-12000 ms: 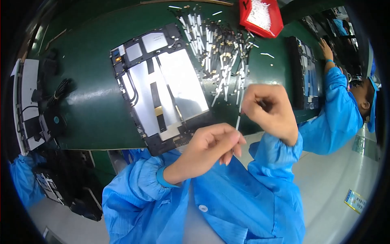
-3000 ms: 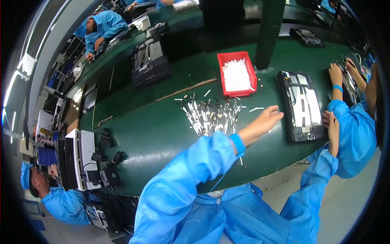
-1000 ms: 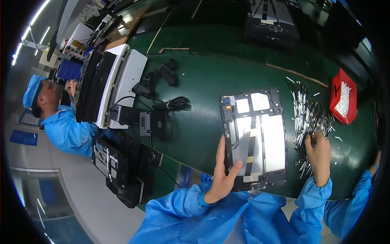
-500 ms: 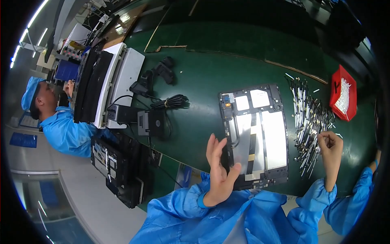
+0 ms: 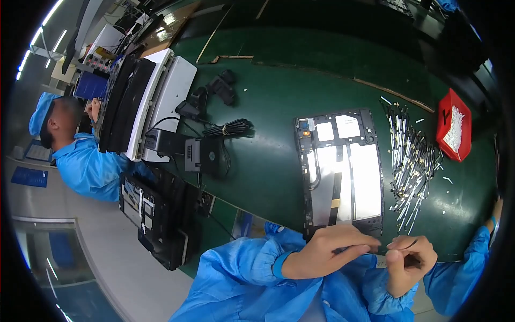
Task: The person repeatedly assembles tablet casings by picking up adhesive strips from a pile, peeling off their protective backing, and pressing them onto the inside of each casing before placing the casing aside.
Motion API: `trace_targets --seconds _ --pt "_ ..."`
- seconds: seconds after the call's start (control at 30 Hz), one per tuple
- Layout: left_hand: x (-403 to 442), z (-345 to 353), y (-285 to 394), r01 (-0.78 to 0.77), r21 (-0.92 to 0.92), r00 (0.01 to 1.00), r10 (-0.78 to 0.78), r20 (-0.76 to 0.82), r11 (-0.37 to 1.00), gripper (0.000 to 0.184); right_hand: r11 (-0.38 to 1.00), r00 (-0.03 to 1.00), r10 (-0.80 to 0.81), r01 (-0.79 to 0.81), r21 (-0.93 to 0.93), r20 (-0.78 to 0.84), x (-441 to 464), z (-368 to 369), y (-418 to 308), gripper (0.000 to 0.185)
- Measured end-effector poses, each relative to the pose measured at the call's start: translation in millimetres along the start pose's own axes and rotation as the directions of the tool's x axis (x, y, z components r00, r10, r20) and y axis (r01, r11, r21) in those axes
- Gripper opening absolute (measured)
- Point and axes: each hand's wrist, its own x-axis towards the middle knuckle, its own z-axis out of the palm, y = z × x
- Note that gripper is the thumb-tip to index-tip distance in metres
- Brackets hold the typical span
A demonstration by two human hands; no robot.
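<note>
Close to my body, my right hand pinches a thin black cable, one end of which sticks out past the fingertips. My left hand reaches across the near edge of an opened device chassis, its fingers stretched toward my right hand and the thumb a little apart below them. The chassis is flat and black-framed, with shiny silver panels; my left hand hides part of its near edge. To its right lies a loose pile of thin black-and-white cables.
A red bin of small white pieces stands at the far right. Left of the chassis are a black power adapter, a coiled cord and stacked panels. A co-worker sits at the left; another person's sleeve shows at the right.
My right hand has come from the cable pile back toward my body with a thin cable. My left hand has swung right, over the near edge of the chassis, toward it.
</note>
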Motion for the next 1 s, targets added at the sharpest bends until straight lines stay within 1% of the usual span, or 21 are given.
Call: trace_targets --seconds 0.03,0.07,0.1,0.13,0.17,0.2,0.27,0.3,0.37,0.4,0.43,0.47,0.5,0.57,0.7,0.77,0.83,0.87,0.9,0.97,1.0 --pt "-3.1 -4.9 4.4 0.15 -0.235 0.988 -0.138 0.069 0.96 0.019 0.999 0.995 -0.007 0.01 0.031 -0.096 1.0 3.5 1.3 0.022" --pt "-5.7 -9.0 6.9 0.3 -0.444 0.953 -0.251 0.168 0.844 0.017 0.999 0.995 -0.005 0.008 0.031 -0.096 3.1 4.9 2.4 0.022" --pt "-7.7 -11.7 7.0 0.303 -0.445 0.953 -0.253 0.168 0.843 0.017 0.997 0.995 -0.011 0.017 0.069 -0.097 6.0 6.1 3.3 0.019" --pt "-9.8 -14.6 6.1 0.329 -0.418 0.941 -0.254 0.225 0.847 0.018 0.994 0.995 -0.016 0.027 0.107 -0.097 8.3 7.6 4.3 0.016" --pt "-11.8 -16.6 4.6 0.352 -0.39 0.926 -0.255 0.279 0.851 0.018 0.996 0.992 -0.039 0.049 0.081 -0.12 9.5 9.7 6.7 0.016" --pt "-14.1 -16.8 1.8 0.352 -0.392 0.927 -0.257 0.274 0.85 0.018 0.996 0.993 -0.038 0.048 0.08 -0.115 9.9 10.2 7.0 0.016" --pt "-18.9 -15.2 -3.6 0.367 -0.471 0.923 -0.25 0.294 0.802 0.019 0.996 0.994 -0.05 0.057 0.067 -0.098 10.4 11.2 7.9 0.015" --pt "-21.1 -14.9 -3.7 0.367 -0.474 0.923 -0.251 0.291 0.801 0.019 0.996 0.994 -0.049 0.056 0.066 -0.094 9.4 11.0 8.3 0.015" --pt "-23.8 -14.9 -3.3 0.46 -0.584 0.888 -0.368 0.277 0.669 0.017 0.997 0.999 0.044 -0.042 0.068 -0.021 7.2 9.6 8.7 0.017" --pt "-24.1 -16.5 -2.5 0.459 -0.585 0.888 -0.368 0.276 0.669 0.017 0.997 0.999 0.044 -0.043 0.067 -0.019 9.5 9.0 7.5 0.017" --pt "-24.7 -19.1 -1.0 0.47 -0.646 0.875 -0.416 0.249 0.601 0.016 0.993 0.98 0.105 -0.113 0.039 0.168 13.0 8.4 5.2 0.019" --pt "-25.3 -21.3 -0.1 0.473 -0.704 0.856 -0.465 0.225 0.53 0.015 0.984 0.923 0.166 -0.176 -0.002 0.348 15.5 9.0 3.9 0.021" --pt "-25.3 -23.1 -0.6 0.473 -0.704 0.856 -0.466 0.224 0.53 0.015 0.993 0.899 0.086 -0.114 0.04 0.429 16.0 13.9 8.8 0.022" --pt "-25.3 -26.3 -3.2 0.424 -0.671 0.881 -0.449 0.149 0.608 0.014 0.99 0.899 0.103 -0.132 0.04 0.426 11.8 22.8 10.9 0.02" --pt "-29.6 -26.9 -8.0 0.449 -0.594 0.879 -0.448 0.161 0.667 0.014 0.986 0.892 0.133 -0.164 0.036 0.432 10.5 27.2 10.8 0.013" --pt "-33.3 -25.1 -10.2 0.436 -0.541 0.892 -0.423 0.158 0.719 0.019 0.986 0.889 0.13 -0.164 0.041 0.44 8.8 28.8 13.8 0.011" --pt "-36.2 -28.3 -11.9 0.466 -0.508 0.881 -0.433 0.19 0.724 0.018 0.983 0.931 0.139 -0.17 0.066 0.338 5.1 28.9 18.8 0.01" --pt "-37.6 -29.4 -12.7 0.493 -0.476 0.868 -0.444 0.221 0.728 0.017 0.983 0.931 0.138 -0.17 0.067 0.338 5.5 28.9 17.9 0.01" --pt "-39.5 -28.7 -13.9 0.493 -0.476 0.868 -0.444 0.221 0.728 0.017 0.976 0.942 0.164 -0.197 0.089 0.291 6.3 28.6 16.0 0.009" --pt "-43.2 -26.6 -15.5 0.418 -0.378 0.908 -0.367 0.201 0.826 0.019 0.969 0.958 0.176 -0.209 0.134 0.226 5.8 30.4 15.8 0.008" --pt "-43.2 -26.4 -13.9 0.419 -0.378 0.908 -0.369 0.2 0.826 0.019 0.968 0.958 0.177 -0.21 0.135 0.227 5.3 31.6 15.5 0.008"
